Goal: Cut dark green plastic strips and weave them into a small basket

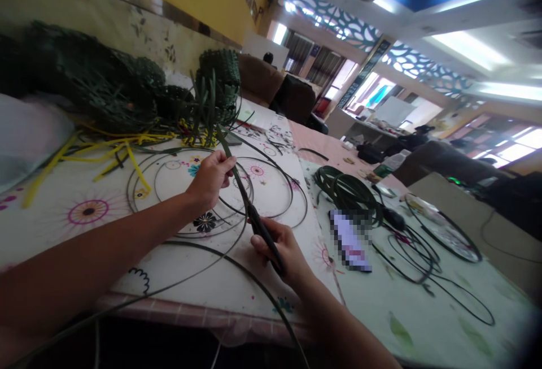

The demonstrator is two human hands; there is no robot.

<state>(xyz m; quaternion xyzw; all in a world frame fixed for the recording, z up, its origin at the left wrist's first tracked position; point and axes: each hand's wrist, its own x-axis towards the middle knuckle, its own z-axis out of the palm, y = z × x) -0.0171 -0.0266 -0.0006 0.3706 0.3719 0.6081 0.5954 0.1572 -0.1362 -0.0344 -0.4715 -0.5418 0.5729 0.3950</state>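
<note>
My left hand (214, 179) pinches a dark green flat strip (239, 179) that slants down to the right over the table. In my right hand (279, 247) are black-handled scissors (266, 238), gripped by the handles. Their front end meets the strip just below my left hand; the blades are hard to make out against it. Beyond my left hand stands a dark green woven basket (219, 78) with loose strip ends hanging from it. Thin green strips (292, 194) lie in wide loops on the tablecloth around both hands.
Larger woven baskets (93, 78) and yellow strips (110, 146) lie at the left. A coil of green strip (347, 188) and looped cords (415, 261) lie on the right side of the table. A long strip (271, 295) hangs over the front edge.
</note>
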